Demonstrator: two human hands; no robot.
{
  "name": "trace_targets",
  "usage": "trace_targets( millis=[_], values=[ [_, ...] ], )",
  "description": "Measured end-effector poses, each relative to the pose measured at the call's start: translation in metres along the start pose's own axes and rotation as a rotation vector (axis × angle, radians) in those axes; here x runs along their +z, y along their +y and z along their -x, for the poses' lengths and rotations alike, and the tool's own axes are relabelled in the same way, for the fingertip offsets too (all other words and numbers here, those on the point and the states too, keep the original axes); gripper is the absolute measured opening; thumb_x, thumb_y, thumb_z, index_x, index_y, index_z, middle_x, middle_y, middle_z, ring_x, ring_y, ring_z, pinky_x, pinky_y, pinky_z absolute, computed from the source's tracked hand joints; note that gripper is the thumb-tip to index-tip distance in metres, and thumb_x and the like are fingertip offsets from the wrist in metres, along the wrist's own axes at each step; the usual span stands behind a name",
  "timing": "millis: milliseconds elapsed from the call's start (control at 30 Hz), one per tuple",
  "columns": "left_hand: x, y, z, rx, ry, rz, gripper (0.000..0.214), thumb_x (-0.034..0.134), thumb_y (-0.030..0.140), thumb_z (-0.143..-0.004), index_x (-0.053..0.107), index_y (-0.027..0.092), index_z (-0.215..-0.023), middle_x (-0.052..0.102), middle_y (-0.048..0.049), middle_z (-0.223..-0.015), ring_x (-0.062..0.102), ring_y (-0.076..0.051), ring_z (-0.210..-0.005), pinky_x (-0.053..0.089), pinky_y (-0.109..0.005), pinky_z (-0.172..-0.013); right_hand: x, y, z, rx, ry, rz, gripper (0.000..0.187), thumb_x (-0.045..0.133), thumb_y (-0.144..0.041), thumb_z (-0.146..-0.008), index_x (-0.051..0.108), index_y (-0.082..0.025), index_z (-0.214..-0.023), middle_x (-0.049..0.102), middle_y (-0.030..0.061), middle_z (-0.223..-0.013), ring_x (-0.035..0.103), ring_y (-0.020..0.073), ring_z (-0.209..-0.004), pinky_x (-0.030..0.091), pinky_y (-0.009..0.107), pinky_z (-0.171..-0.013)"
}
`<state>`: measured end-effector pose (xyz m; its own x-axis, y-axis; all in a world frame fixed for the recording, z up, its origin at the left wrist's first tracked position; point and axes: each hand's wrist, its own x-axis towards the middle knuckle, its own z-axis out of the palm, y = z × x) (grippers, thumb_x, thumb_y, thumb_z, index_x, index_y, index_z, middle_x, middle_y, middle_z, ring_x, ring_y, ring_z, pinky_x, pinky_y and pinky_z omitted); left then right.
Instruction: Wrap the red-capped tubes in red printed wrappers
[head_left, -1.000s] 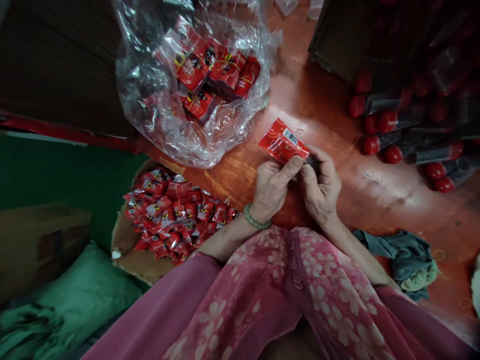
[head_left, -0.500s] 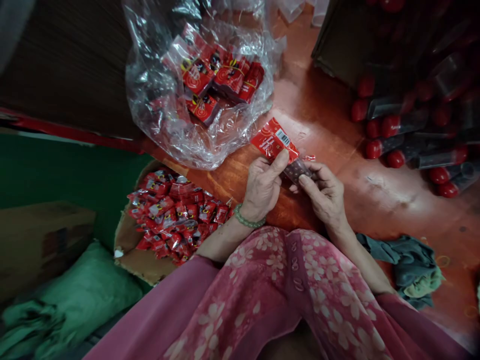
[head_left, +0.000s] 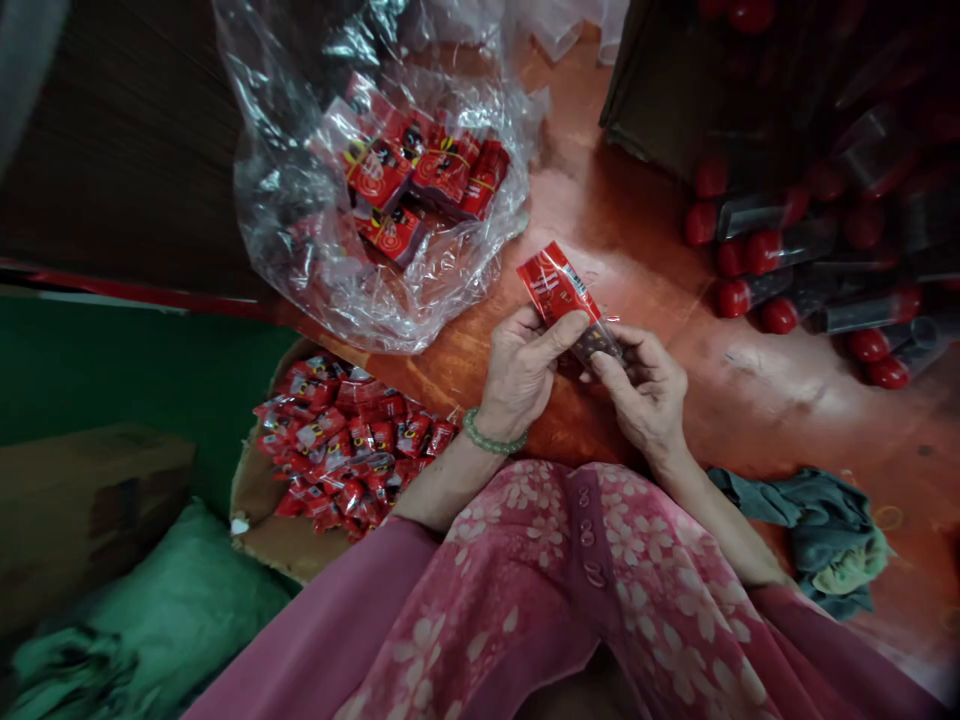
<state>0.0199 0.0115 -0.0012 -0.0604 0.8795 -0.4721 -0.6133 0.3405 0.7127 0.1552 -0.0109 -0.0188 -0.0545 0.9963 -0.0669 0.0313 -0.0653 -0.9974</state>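
Observation:
Between my two hands is a red-topped plastic packet (head_left: 559, 285) with a barcode and small dark bits showing in its clear lower part. My left hand (head_left: 525, 370) pinches it around the middle, thumb on top. At its lower right end, my right hand (head_left: 637, 385) grips it with thumb and fingers. Beyond my left hand lies a large clear plastic bag (head_left: 442, 315) with several banded bundles of red printed packets (head_left: 379, 175) inside.
A cardboard box (head_left: 251, 500) at lower left holds many red packets (head_left: 360, 450). At right lie clear tubes with red caps (head_left: 862, 310) by a dark carton (head_left: 645, 140). A dark green cloth (head_left: 817, 520) rests on the reddish surface (head_left: 757, 400). A green sack (head_left: 187, 590) stands lower left.
The packet has turned a little in my hands, its barcode now tilted away and less visible. Both hands keep hold of it. The view has shifted slightly.

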Motion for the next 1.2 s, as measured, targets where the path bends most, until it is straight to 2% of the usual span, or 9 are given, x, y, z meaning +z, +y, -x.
trace_targets(
  millis=[133, 300, 400, 500, 700, 800, 933, 1067, 1200],
  values=[
    [0.001, 0.001, 0.0, -0.009, -0.058, -0.043, 0.048, 0.096, 0.05, -0.057, 0.073, 0.017, -0.084, 0.077, -0.0024, -0.083, 0.072, -0.015, -0.079, 0.056, -0.027, -0.08, -0.002, 0.005, -0.002, 0.044, -0.068, -0.126, 0.033, 0.071, -0.045, -0.092, 0.063, -0.025, -0.117, 0.072, -0.003, -0.089, 0.066, 0.0078, -0.058, 0.06, 0.021, -0.058],
    [0.005, 0.001, 0.001, 0.008, -0.091, 0.0, 0.051, 0.09, 0.058, -0.063, 0.075, 0.017, -0.089, 0.078, -0.0055, -0.088, 0.072, -0.016, -0.079, 0.055, -0.027, -0.073, 0.002, 0.007, -0.002, -0.06, -0.018, -0.107, 0.042, 0.07, -0.041, -0.094, 0.057, -0.031, -0.133, 0.073, 0.0015, -0.114, 0.072, 0.0115, -0.08, 0.063, 0.022, -0.065],
    [0.006, -0.006, 0.004, -0.063, -0.149, -0.031, 0.049, 0.088, 0.059, -0.067, 0.074, 0.015, -0.083, 0.074, -0.0042, -0.078, 0.061, -0.01, -0.061, 0.047, -0.024, -0.058, -0.001, 0.009, -0.001, -0.061, -0.05, -0.093, 0.048, 0.067, -0.041, -0.096, 0.051, -0.034, -0.141, 0.073, 0.0017, -0.11, 0.071, 0.0117, -0.071, 0.064, 0.025, -0.062],
    [0.006, -0.013, 0.009, -0.1, -0.141, -0.054, 0.048, 0.087, 0.058, -0.068, 0.072, 0.014, -0.077, 0.069, -0.0015, -0.07, 0.05, -0.005, -0.054, 0.042, -0.021, -0.053, -0.005, 0.012, -0.002, -0.03, -0.081, -0.077, 0.05, 0.066, -0.044, -0.097, 0.049, -0.034, -0.142, 0.073, 0.0018, -0.107, 0.071, 0.0121, -0.064, 0.065, 0.028, -0.06],
    [0.006, -0.02, 0.017, -0.107, -0.066, -0.077, 0.049, 0.089, 0.058, -0.064, 0.072, 0.013, -0.075, 0.065, 0.0019, -0.064, 0.05, -0.005, -0.054, 0.042, -0.02, -0.056, -0.006, 0.008, -0.004, -0.095, 0.003, -0.046, 0.034, 0.073, -0.049, -0.09, 0.065, -0.028, -0.115, 0.077, 0.001, -0.095, 0.069, 0.0124, -0.06, 0.061, 0.025, -0.054],
    [0.003, -0.024, 0.02, -0.106, -0.085, -0.116, 0.048, 0.086, 0.058, -0.068, 0.073, 0.013, -0.076, 0.066, -0.0003, -0.067, 0.053, -0.006, -0.058, 0.044, -0.021, -0.058, -0.006, 0.006, -0.006, -0.146, 0.088, -0.04, 0.03, 0.079, -0.049, -0.084, 0.069, -0.026, -0.101, 0.078, 0.0007, -0.09, 0.066, 0.0112, -0.055, 0.058, 0.024, -0.05],
    [0.001, -0.028, 0.021, -0.118, -0.146, -0.121, 0.046, 0.084, 0.058, -0.073, 0.076, 0.014, -0.08, 0.068, -0.0017, -0.072, 0.055, -0.008, -0.063, 0.045, -0.021, -0.061, -0.006, 0.009, -0.006, -0.172, 0.097, -0.083, 0.031, 0.083, -0.049, -0.08, 0.071, -0.026, -0.096, 0.077, -0.001, -0.082, 0.065, 0.0108, -0.049, 0.056, 0.022, -0.045],
    [-0.008, -0.016, 0.024, -0.098, -0.184, -0.124, 0.043, 0.083, 0.057, -0.074, 0.078, 0.015, -0.08, 0.071, -0.0017, -0.071, 0.059, -0.009, -0.063, 0.049, -0.022, -0.066, -0.006, 0.007, -0.004, -0.206, -0.031, -0.11, 0.031, 0.084, -0.045, -0.081, 0.071, -0.027, -0.103, 0.075, -0.0031, -0.08, 0.067, 0.0116, -0.052, 0.057, 0.023, -0.049],
    [-0.041, 0.022, 0.047, -0.061, -0.172, -0.314, 0.037, 0.083, 0.051, -0.076, 0.082, 0.019, -0.094, 0.08, -0.007, -0.095, 0.074, -0.021, -0.091, 0.057, -0.035, -0.095, -0.019, -0.006, -0.008, -0.229, -0.322, 0.159, 0.041, 0.08, -0.047, -0.085, 0.071, -0.026, -0.12, 0.078, 0.0015, -0.092, 0.074, 0.0167, -0.072, 0.063, 0.031, -0.071]
  ],
)
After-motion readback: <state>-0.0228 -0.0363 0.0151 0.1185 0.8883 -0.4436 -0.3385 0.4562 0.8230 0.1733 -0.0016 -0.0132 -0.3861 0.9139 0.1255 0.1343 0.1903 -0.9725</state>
